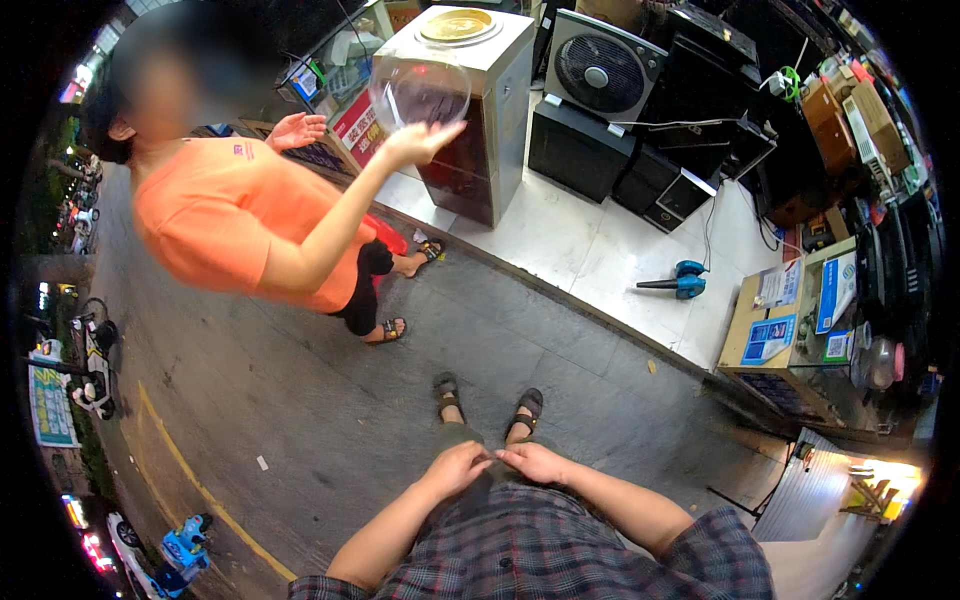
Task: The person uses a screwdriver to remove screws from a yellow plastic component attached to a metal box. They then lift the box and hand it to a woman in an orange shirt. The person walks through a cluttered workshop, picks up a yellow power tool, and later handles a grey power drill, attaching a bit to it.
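In front of my waist, my left hand (460,468) and my right hand (533,463) come close together with fingers curled in. Their fingertips nearly meet just above the hem of my dark checked shirt (510,540). Whatever they pinch, if anything, is too small or hidden to make out. Below them show my feet in dark sandals (529,402). Ahead to the left stands a person in an orange T-shirt (250,220), one palm raised under a clear round plastic cover (420,90) in front of a water dispenser (478,120); the other hand is open.
A box fan (598,75) stands on black cabinets (580,150) on a raised white tiled floor (590,245). A blue blower (688,281) lies there. At right is a counter with stickers (770,320). Parked scooters (95,360) and a yellow line (185,470) are at left.
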Demonstrator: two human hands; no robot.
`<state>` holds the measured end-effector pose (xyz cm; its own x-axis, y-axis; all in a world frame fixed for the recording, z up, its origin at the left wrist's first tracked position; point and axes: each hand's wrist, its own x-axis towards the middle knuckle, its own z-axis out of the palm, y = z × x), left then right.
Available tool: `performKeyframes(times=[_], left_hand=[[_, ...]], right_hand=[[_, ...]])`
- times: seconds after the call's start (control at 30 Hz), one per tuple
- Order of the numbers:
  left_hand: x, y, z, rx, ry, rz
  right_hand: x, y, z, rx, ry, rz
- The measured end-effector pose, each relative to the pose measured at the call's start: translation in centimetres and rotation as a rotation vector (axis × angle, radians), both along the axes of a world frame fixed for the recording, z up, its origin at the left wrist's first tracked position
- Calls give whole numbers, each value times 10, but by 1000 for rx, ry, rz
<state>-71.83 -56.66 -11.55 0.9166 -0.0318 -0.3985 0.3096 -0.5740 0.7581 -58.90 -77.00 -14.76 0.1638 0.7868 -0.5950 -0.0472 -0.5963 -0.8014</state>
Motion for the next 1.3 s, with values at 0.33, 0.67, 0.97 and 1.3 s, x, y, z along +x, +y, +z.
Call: performKeyframes(times=[0.33, 0.67, 0.97, 1.3], left_hand=[[-80, 34, -51, -109, 133, 275], [-298, 177, -134, -66, 697, 1094], [-298, 248, -137, -83, 834, 953], [-181, 258, -143, -196, 763, 976]], right_hand=[[-13, 68, -38, -134, 11, 163], [24, 92, -116, -630, -349, 453], [173, 231, -43, -387, -501, -201], [424, 372, 17, 230, -516, -977]])
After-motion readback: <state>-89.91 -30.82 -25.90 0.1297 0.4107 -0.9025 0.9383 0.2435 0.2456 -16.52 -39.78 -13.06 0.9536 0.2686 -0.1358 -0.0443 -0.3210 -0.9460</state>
